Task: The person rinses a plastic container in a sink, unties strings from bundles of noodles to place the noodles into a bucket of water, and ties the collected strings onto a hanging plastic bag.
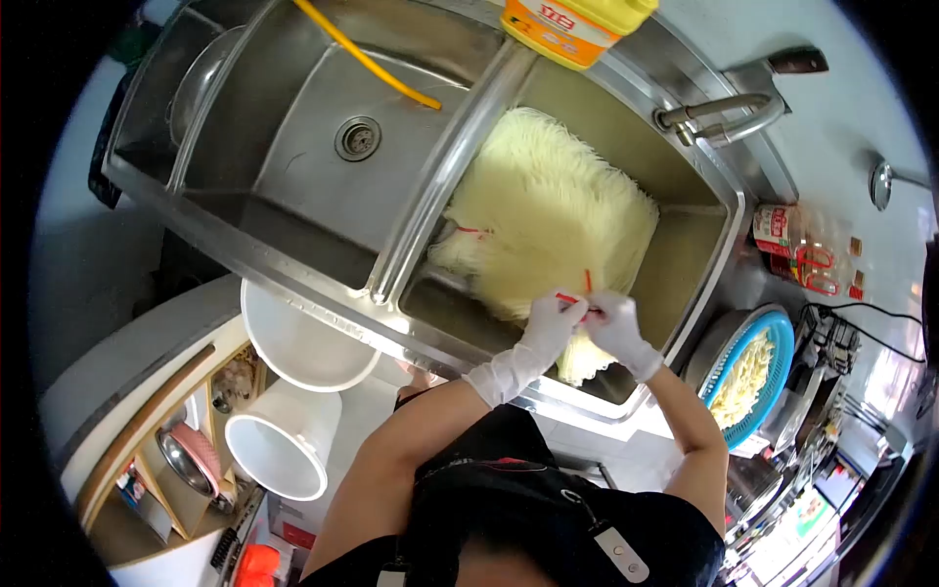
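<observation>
Steel sink (318,161), "立白" jug (572,29) near pale strands (553,201)

Thin white gloves (501,379) cover left hand (551,323) and right hand (615,331); the short-sleeved black clothes (469,523) bear a red mark (514,461) and a pale, rounded tab (621,554).

Strands (562,196) lie in the right basin (696,249) of a sink, the left hand (544,336) and right hand (618,333) at their near end, a tie (589,281) between the two; a hose (367,60) reaches into the left basin (318,176); a jug (567,27) stands at the far end of the divider (448,171); a faucet (724,119) rises behind the right basin, a knife (794,61) beyond; bottles (797,240) and, nearer, a basket (784,342) containing strips (743,382) sit to the right; two buckets (315,411) stand before the left basin.
</observation>
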Motion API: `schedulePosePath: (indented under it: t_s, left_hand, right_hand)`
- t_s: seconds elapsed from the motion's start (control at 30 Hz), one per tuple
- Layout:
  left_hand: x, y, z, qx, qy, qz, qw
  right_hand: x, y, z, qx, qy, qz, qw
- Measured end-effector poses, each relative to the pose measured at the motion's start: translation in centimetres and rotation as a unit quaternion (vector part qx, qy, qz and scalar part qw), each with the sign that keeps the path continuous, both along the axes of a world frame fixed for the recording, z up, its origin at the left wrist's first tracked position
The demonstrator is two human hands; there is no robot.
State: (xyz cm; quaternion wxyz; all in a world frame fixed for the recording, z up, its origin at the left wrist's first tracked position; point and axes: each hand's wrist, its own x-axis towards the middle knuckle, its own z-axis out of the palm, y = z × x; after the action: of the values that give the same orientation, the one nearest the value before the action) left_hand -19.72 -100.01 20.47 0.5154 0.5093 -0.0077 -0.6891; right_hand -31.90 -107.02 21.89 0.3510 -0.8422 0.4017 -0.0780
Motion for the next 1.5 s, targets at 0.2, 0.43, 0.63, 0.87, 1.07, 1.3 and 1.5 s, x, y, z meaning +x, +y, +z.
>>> schedulePosePath:
  t_s: [0.2, 0.43, 0.63, 0.87, 1.07, 1.3, 1.5]
  left_hand:
    - [4.1, -5.0, 12.3, -0.197, 0.096, 0.050, 0.974]
    - [7.2, -4.9, 25.6, -0.389, 0.106, 0.059, 0.913]
    - [7.6, 1.0, 22.5, -0.329, 0.000, 0.099, 0.939]
    - [9.8, 9.9, 13.7, -0.110, -0.023, 0.159, 0.981]
    - [12.4, 13.8, 13.1, -0.064, -0.033, 0.191, 0.979]
    - [19.1, 21.3, 21.8, -0.246, -0.052, 0.155, 0.955]
    - [26.3, 27.0, 30.0, -0.446, -0.145, 0.217, 0.856]
  right_hand:
    - [3.1, -4.3, 12.2, 0.020, -0.203, -0.116, 0.972]
    - [6.0, -4.6, 26.1, -0.125, -0.268, -0.088, 0.951]
    - [8.0, -1.8, 23.3, -0.093, -0.242, 0.047, 0.965]
    - [11.5, 6.4, 11.8, 0.161, -0.143, 0.028, 0.976]
    - [14.9, 10.2, 11.2, 0.144, -0.104, 0.052, 0.983]
    - [22.1, 15.4, 23.9, 0.051, -0.138, 0.198, 0.969]
    - [29.9, 19.6, 32.1, -0.062, -0.230, 0.323, 0.916]
